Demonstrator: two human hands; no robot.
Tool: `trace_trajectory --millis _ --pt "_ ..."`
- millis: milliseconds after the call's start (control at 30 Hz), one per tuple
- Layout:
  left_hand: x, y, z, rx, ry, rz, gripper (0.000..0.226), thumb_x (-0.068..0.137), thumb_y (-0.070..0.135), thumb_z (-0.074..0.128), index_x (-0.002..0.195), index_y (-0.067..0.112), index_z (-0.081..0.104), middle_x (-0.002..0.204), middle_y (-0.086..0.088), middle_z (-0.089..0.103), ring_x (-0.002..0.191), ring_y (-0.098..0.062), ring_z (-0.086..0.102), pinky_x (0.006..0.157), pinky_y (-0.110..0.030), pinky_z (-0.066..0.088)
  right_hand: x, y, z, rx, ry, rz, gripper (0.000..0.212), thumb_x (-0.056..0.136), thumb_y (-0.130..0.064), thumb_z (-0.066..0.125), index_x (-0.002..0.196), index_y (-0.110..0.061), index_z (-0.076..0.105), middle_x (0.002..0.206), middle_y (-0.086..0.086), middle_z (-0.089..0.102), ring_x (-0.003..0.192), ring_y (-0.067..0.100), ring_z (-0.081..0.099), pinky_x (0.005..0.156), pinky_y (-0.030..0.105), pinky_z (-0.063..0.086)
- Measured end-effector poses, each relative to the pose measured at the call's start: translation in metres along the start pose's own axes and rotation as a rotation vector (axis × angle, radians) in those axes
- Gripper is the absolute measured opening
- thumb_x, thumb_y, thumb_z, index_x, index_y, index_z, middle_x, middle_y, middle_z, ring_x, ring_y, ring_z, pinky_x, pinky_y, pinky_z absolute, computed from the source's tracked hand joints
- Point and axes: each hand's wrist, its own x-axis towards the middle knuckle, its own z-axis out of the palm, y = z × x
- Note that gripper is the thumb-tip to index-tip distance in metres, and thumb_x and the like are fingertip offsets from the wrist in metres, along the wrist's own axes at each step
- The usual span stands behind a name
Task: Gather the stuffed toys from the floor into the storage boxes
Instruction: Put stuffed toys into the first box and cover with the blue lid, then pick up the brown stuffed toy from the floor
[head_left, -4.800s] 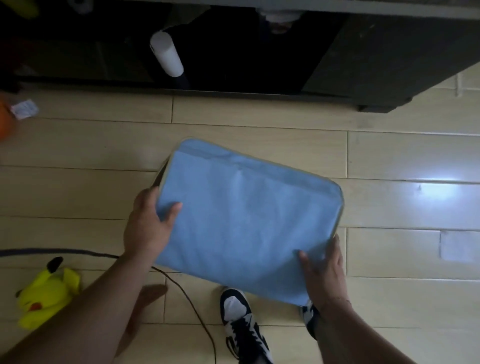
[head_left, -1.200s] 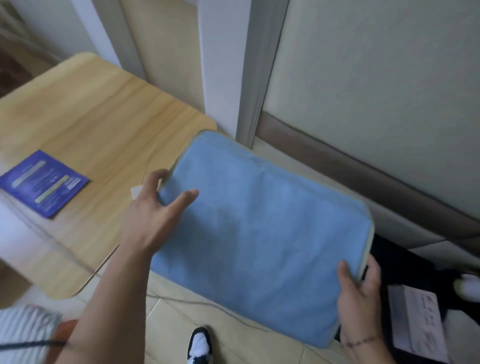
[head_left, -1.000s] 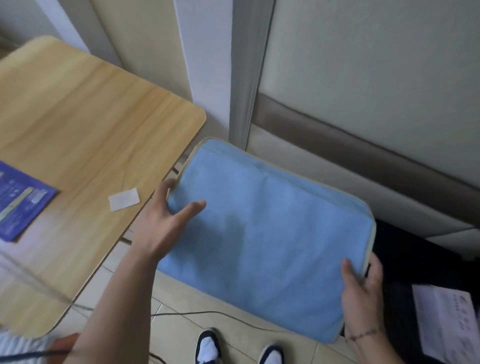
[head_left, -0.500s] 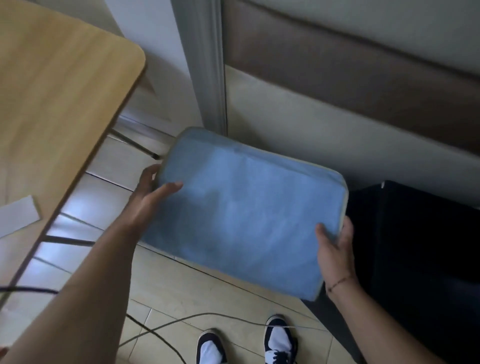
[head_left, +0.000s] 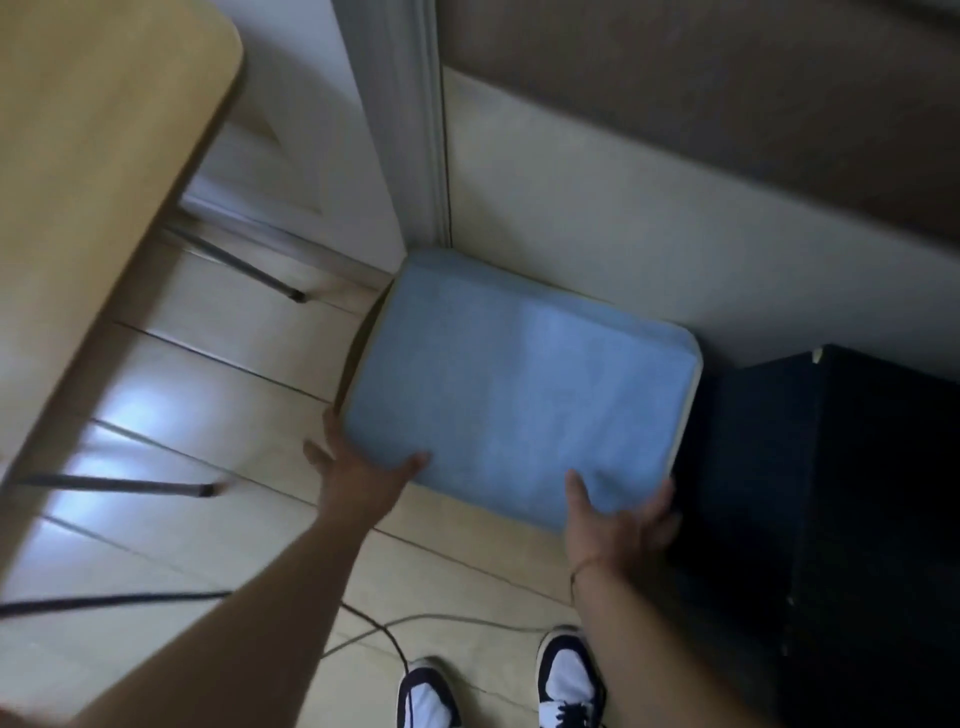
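Note:
A light-blue fabric storage box (head_left: 514, 384) with its lid shut sits low in the corner, its far edge against the cream wall panel. My left hand (head_left: 358, 475) grips its near left corner, thumb on the lid. My right hand (head_left: 618, 512) holds the near right corner, thumb on top and fingers round the side. No stuffed toy is in view.
A wooden table (head_left: 88, 171) with thin metal legs (head_left: 244, 267) stands at the left. A black cabinet (head_left: 841, 499) is right beside the box on the right. Cables (head_left: 395, 631) trail over the tiled floor near my shoes (head_left: 569, 678).
The box has gone down and away from me into the corner by the wall. My hands have slid from its sides to its near corners.

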Motion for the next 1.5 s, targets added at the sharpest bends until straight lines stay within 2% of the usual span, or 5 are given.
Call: trace_trajectory --millis 267,600,767,1067,1500 --pt "0.024 0.012 0.018 -0.526 0.016 -0.147 0.123 0.055 0.027 0.090 0.143 0.044 0.005 0.123 0.002 0.042 0.117 -0.034 0.051 0.096 -0.058 0.049 0.029 0.004 0.045 0.983 -0.458 0.646 0.058 0.084 -0.037 0.069 0.133 -0.014 0.047 0.126 0.014 0.060 0.087 0.029 0.062 0.047 0.047 0.056" --pt "-0.005 0.048 -0.003 -0.060 0.062 -0.014 0.120 0.070 0.029 0.084 0.153 0.026 -0.002 0.154 -0.020 0.023 0.136 -0.040 0.036 0.110 -0.049 0.036 0.043 0.002 0.023 0.684 -0.390 0.557 0.092 0.075 -0.020 0.080 0.146 -0.018 0.022 0.140 0.003 0.042 0.115 0.030 0.053 0.067 0.050 0.059" --pt "-0.074 0.099 -0.028 0.571 0.013 0.400 0.116 0.075 0.069 0.061 0.147 0.037 -0.024 0.159 -0.006 -0.026 0.149 -0.032 -0.014 0.115 -0.061 0.005 -0.008 -0.030 -0.043 0.039 -0.327 -0.193 0.105 0.072 -0.034 0.080 0.152 -0.020 0.014 0.158 0.009 0.018 0.141 0.027 0.030 0.114 0.041 0.032" --pt "-0.267 0.144 -0.142 0.638 0.045 0.569 0.107 0.080 0.073 0.047 0.145 0.037 -0.031 0.156 -0.001 -0.035 0.146 -0.030 -0.025 0.115 -0.064 -0.005 -0.136 -0.067 -0.227 -0.611 -0.256 -1.107 0.094 0.079 -0.065 0.057 0.151 -0.029 0.009 0.161 0.011 0.007 0.144 0.031 0.024 0.105 0.050 0.040" --pt "-0.543 -0.065 -0.312 0.042 0.674 -0.338 0.097 0.072 0.077 0.041 0.153 0.033 0.012 0.163 -0.002 0.007 0.149 -0.025 0.014 0.115 -0.053 0.021 -0.470 -0.015 -0.289 -0.751 -0.782 -2.009 0.080 0.080 -0.071 0.033 0.148 -0.032 0.019 0.156 -0.001 0.025 0.139 0.022 0.035 0.108 0.043 0.037"
